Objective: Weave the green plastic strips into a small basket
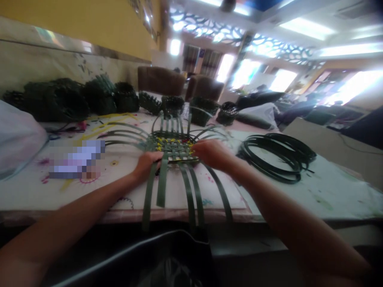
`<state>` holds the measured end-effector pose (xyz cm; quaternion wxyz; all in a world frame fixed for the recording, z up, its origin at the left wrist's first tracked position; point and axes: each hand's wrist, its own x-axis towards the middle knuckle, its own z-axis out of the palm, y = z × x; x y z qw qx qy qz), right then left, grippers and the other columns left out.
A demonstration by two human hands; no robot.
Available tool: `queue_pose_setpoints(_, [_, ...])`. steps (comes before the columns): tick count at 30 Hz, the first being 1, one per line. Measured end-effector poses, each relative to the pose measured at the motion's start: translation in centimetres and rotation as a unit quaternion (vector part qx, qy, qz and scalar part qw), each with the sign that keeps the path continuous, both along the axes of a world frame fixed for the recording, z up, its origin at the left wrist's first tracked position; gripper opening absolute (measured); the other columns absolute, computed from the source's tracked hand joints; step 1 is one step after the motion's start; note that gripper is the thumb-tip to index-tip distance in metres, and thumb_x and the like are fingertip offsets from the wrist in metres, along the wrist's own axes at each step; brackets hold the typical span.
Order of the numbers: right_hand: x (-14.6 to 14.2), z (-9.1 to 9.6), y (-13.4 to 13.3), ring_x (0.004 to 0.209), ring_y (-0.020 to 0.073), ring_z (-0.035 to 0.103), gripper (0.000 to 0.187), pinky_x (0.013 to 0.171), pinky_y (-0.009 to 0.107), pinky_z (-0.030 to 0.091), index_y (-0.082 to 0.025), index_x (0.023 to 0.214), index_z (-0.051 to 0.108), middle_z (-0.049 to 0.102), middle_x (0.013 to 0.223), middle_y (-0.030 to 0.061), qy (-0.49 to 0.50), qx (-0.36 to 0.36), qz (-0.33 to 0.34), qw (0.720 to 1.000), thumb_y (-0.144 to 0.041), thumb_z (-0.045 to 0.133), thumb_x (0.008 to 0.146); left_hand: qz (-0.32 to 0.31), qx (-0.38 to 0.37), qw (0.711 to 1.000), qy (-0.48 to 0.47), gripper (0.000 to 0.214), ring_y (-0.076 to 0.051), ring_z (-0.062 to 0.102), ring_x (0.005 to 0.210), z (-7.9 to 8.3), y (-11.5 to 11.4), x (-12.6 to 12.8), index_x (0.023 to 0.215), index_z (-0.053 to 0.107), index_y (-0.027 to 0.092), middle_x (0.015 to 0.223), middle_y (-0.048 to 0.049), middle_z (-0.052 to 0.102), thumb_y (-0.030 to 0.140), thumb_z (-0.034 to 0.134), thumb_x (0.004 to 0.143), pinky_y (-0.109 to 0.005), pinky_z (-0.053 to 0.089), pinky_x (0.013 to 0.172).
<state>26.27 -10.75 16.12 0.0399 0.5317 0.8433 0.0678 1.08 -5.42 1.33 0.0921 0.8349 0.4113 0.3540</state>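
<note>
woven mat [176, 149] lies on the table [341, 189], near and central; the left hand [149, 160] pinches its near left corner, the right hand [211, 152] grasps its right edge; likely light, springy, best held at its firm rim.

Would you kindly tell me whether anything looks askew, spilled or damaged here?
Nothing looks plainly spilled or damaged. The one odd spot is a pixelated patch left of the woven piece, which hides what lies there; loose strips hang past the front of the table.
</note>
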Motion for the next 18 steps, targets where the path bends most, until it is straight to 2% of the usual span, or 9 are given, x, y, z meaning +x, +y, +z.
queue_pose_setpoints(3, [-4.2,-0.9,0.5,0.092,0.0217,0.069,0.025,0.075,0.028,0.046,-0.021,0.1,0.076,0.075,0.104,0.0093,-0.009,-0.021,0.06,0.998,-0.027,0.052,0.096,-0.003,0.007,1.0,-0.002,0.02,-0.018,0.066,0.077,-0.2,0.1,0.0,0.082,0.073,0.021,0.084,-0.0029,0.074,0.033,0.06,0.091,-0.026,0.041,0.067])
queue_pose_setpoints(6, [-6.5,-3.0,1.7,0.095,0.0248,0.07,0.027,0.075,0.029,0.048,-0.018,0.101,0.076,0.076,0.103,0.0131,-0.013,-0.029,0.085,0.996,-0.019,0.05,0.095,-0.026,-0.005,1.0,-0.012,0.022,-0.02,0.068,0.084,0.1,-0.1,0.0,0.086,0.075,0.022,0.09,-0.0032,0.076,0.034,0.058,0.092,-0.027,0.045,0.073])
queue_pose_setpoints(11, [-6.0,-6.0,2.8,0.098,0.0241,0.07,0.027,0.076,0.027,0.048,-0.016,0.099,0.075,0.075,0.107,0.0128,-0.028,-0.047,0.109,0.993,-0.009,0.051,0.088,-0.034,-0.027,0.999,-0.011,0.022,-0.021,0.07,0.087,0.9,-0.8,-0.1,0.092,0.079,0.023,0.092,-0.0033,0.077,0.032,0.059,0.09,-0.03,0.049,0.077])
queue_pose_setpoints(18, [-4.6,-7.7,3.1,0.1,0.0217,0.066,0.025,0.078,0.027,0.046,-0.016,0.096,0.074,0.072,0.102,0.0112,-0.005,-0.026,0.161,0.987,-0.015,0.049,0.092,-0.084,0.015,0.996,0.01,0.024,-0.019,0.072,0.088,0.9,-0.9,-0.3,0.095,0.08,0.022,0.097,-0.0045,0.078,0.033,0.059,0.094,-0.028,0.051,0.078])
